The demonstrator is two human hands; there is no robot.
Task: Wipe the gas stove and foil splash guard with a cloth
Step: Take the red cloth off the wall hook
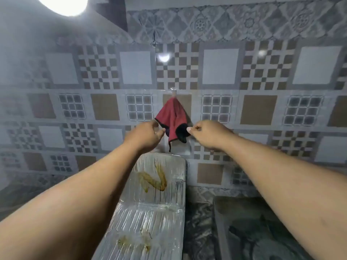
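Patterned tile wall [219, 66]; red cloth [171, 119] hangs on hook [173, 92] above stained foil guard [150, 212]. My left hand [148, 136] open, right hand [204, 134] pinching cloth's edge. Fetch step; next I unhook it.

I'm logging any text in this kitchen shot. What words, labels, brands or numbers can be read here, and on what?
None: no readable text anywhere.
The wall tiles carry only patterns.
The red cloth on its hook, with both hands at its lower edge, shows no label.
The stained foil splash guard has only ridges.
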